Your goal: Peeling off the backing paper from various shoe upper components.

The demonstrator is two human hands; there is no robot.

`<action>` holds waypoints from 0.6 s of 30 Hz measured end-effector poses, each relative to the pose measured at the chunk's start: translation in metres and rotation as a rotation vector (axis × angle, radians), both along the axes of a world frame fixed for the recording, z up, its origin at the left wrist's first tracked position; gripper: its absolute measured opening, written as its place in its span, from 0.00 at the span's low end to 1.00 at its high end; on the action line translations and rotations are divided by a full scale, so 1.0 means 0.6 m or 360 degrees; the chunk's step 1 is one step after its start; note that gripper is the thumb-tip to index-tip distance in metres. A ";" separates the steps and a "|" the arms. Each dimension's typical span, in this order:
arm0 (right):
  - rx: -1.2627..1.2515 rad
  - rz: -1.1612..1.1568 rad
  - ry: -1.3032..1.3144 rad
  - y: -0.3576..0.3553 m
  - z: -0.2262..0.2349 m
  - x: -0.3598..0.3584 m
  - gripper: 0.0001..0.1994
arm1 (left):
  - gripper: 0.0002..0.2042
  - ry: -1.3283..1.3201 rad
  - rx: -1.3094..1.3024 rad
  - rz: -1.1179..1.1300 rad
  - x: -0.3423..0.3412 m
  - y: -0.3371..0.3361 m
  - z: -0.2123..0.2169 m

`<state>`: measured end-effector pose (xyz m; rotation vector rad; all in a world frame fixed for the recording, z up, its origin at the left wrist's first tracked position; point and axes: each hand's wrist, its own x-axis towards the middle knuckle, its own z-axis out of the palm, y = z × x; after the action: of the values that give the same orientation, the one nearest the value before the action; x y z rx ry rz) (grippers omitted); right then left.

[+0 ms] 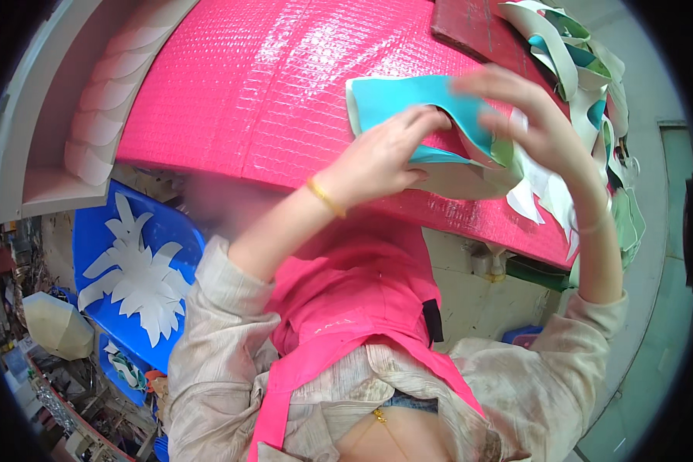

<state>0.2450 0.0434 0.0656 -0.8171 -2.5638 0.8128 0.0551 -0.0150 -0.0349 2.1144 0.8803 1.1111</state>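
Observation:
A curved, U-shaped piece of turquoise sheet with cream backing, looking like a shoe upper [396, 96], rests near the front edge of the pink-covered table. My left hand [385, 154] is closed on its inner edge, thumb below and fingers bent over the turquoise side. Over its right end, my right hand [543, 123] is raised with fingers apart, smeared by motion. Its fingertips overlap the turquoise in view; whether they touch it I cannot tell. Beside the piece, under my right wrist, lie loose white cut pieces [525, 199].
More cream, green and turquoise pieces [593, 85] are heaped at the table's right edge, by a dark red board [477, 31]. A pale rack [42, 100] at left holds overlapping white pieces [108, 96]. White cutouts [142, 277] lie on a blue chair [92, 231] below.

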 end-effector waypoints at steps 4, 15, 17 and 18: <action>-0.0887 -0.0193 -0.0399 0.011 -0.037 -0.004 0.24 | 0.19 0.0404 -0.0093 -0.0231 0.020 0.034 -0.026; 0.0355 -0.0475 -0.0808 -0.085 -0.082 0.013 0.06 | 0.10 0.0261 0.0049 0.0219 0.029 0.022 -0.033; 0.0435 -0.0498 -0.0867 -0.089 -0.089 0.014 0.05 | 0.10 0.0270 0.0062 0.0248 0.026 0.020 -0.029; 0.0521 -0.0523 -0.0925 -0.091 -0.092 0.015 0.04 | 0.08 0.0301 0.0038 0.0262 0.024 0.019 -0.028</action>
<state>0.2537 -0.0111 0.0106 -1.4743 -2.7977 0.0445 0.0696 -0.0038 -0.0516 2.2262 1.1521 1.0170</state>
